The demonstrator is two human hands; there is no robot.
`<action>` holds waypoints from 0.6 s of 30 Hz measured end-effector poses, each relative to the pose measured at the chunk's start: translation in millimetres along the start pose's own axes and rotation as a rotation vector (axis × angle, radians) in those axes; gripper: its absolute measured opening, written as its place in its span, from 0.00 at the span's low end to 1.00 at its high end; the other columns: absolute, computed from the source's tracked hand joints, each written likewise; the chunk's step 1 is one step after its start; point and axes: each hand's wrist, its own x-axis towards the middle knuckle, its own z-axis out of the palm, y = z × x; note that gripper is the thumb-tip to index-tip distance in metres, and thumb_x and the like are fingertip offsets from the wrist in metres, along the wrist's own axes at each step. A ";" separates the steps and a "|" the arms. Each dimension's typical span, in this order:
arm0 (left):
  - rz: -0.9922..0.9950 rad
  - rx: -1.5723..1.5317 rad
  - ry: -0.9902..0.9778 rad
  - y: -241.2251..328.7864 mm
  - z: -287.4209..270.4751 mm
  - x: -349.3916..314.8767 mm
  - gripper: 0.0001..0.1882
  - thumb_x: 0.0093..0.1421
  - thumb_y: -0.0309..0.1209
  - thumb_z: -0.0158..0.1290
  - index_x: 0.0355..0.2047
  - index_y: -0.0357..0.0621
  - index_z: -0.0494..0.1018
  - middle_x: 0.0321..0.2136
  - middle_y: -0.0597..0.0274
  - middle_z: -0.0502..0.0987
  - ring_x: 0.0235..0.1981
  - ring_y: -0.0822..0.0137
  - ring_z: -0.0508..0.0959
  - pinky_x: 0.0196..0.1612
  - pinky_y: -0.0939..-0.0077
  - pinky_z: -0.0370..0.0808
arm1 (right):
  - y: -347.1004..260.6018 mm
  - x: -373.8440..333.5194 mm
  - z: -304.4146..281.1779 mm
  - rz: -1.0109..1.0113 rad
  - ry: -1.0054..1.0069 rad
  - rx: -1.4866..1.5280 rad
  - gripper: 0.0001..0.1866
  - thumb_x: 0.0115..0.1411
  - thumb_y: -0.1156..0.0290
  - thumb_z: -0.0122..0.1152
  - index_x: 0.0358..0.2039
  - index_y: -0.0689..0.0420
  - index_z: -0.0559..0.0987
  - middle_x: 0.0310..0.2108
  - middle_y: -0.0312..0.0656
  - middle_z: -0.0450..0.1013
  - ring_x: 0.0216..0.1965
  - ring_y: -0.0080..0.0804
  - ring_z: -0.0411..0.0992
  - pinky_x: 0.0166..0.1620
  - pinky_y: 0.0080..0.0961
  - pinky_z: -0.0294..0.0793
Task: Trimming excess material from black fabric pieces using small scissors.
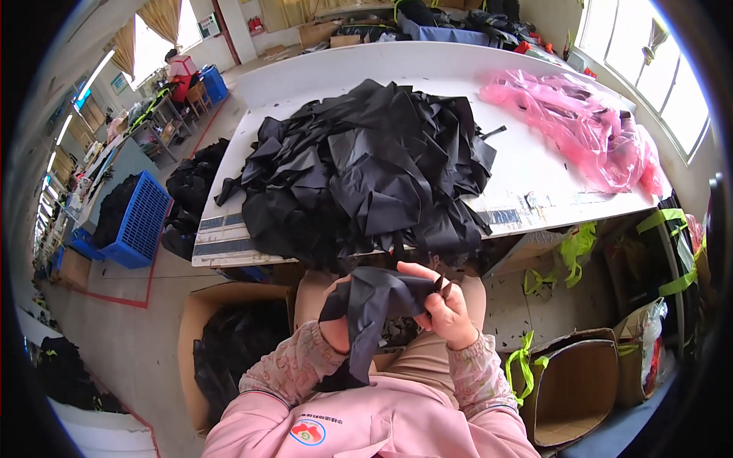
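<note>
Head view: black fabric strip (374, 305) held over the lap, below the table (534, 164) edge.
Right hand (447, 309) pinched on strip end; left hand (336, 324) draped, grip not discernible; sorting judged in hand; black fabric pile (366, 164) untouched; strip likely needs straightening next.

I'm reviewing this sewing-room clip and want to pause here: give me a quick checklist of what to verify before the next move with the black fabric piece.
1. Right hand grips the black fabric piece: ok, fingers pinch its upper edge.
2. Left hand supports the piece: cannot tell, the cloth drapes over it and hides the fingers.
3. Piece is free of the black fabric pile: ok, it is held over the lap, below the table edge.
4. Pile sits stably on the white table: not ok, its front hangs over the near edge.
5. Cardboard box on the person's left is open: ok, black pieces lie inside.
</note>
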 end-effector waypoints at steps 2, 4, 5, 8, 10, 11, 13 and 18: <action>-0.079 -0.066 0.069 -6.8 3.2 2.4 0.24 0.66 0.43 0.43 0.54 0.39 0.66 0.48 0.51 0.75 0.47 0.59 0.77 0.50 0.62 0.75 | 1.3 -9.7 1.3 0.067 0.139 -0.028 0.21 0.64 0.68 0.57 0.55 0.63 0.69 0.30 0.28 0.73 0.23 0.10 0.64 0.28 0.10 0.65; -0.151 -0.007 0.043 -10.5 3.2 2.5 0.29 0.65 0.51 0.42 0.56 0.40 0.66 0.52 0.51 0.72 0.51 0.57 0.75 0.55 0.61 0.71 | 9.5 -17.1 2.3 0.064 0.326 -0.098 0.13 0.62 0.73 0.60 0.46 0.63 0.74 0.28 0.27 0.73 0.28 0.12 0.67 0.34 0.13 0.68; -0.157 -0.013 0.047 -9.9 3.9 3.2 0.29 0.65 0.51 0.42 0.56 0.40 0.66 0.52 0.51 0.72 0.51 0.57 0.75 0.55 0.61 0.71 | 14.4 -21.2 -3.3 0.070 0.390 -0.142 0.09 0.61 0.75 0.61 0.41 0.62 0.75 0.28 0.28 0.73 0.31 0.13 0.68 0.36 0.14 0.69; -0.163 0.059 0.103 -9.3 11.4 9.4 0.44 0.60 0.67 0.37 0.62 0.43 0.59 0.59 0.54 0.67 0.58 0.58 0.69 0.62 0.58 0.62 | 16.0 -27.3 -12.3 0.062 0.550 -0.027 0.06 0.61 0.72 0.61 0.36 0.61 0.76 0.29 0.29 0.73 0.29 0.12 0.69 0.33 0.11 0.69; -0.157 0.134 0.015 -13.8 -5.9 1.2 0.45 0.59 0.68 0.37 0.63 0.43 0.58 0.60 0.56 0.66 0.59 0.58 0.68 0.62 0.59 0.61 | 8.6 -24.2 -11.4 0.017 0.607 -0.059 0.06 0.62 0.71 0.61 0.36 0.60 0.76 0.28 0.29 0.73 0.28 0.12 0.69 0.31 0.10 0.69; -0.146 0.208 -0.074 -14.7 -13.6 -4.4 0.47 0.58 0.69 0.36 0.64 0.43 0.57 0.60 0.57 0.65 0.60 0.59 0.66 0.62 0.60 0.61 | 7.8 -23.9 -12.8 0.022 0.628 -0.054 0.07 0.62 0.71 0.60 0.36 0.60 0.76 0.28 0.29 0.74 0.28 0.12 0.69 0.32 0.10 0.69; -0.193 0.318 -0.093 -17.4 -9.7 -7.0 0.42 0.61 0.62 0.44 0.64 0.43 0.56 0.60 0.63 0.65 0.59 0.64 0.66 0.61 0.67 0.60 | 6.2 -23.1 -13.4 0.022 0.669 -0.021 0.07 0.62 0.71 0.60 0.37 0.61 0.75 0.29 0.29 0.74 0.28 0.12 0.69 0.32 0.10 0.69; -0.169 0.726 0.088 -30.7 0.0 4.1 0.22 0.62 0.33 0.55 0.55 0.40 0.66 0.47 0.68 0.73 0.47 0.77 0.72 0.53 0.81 0.67 | 1.8 -19.3 -11.1 -0.039 0.675 -0.114 0.08 0.62 0.72 0.61 0.38 0.61 0.75 0.29 0.29 0.74 0.29 0.11 0.68 0.33 0.10 0.68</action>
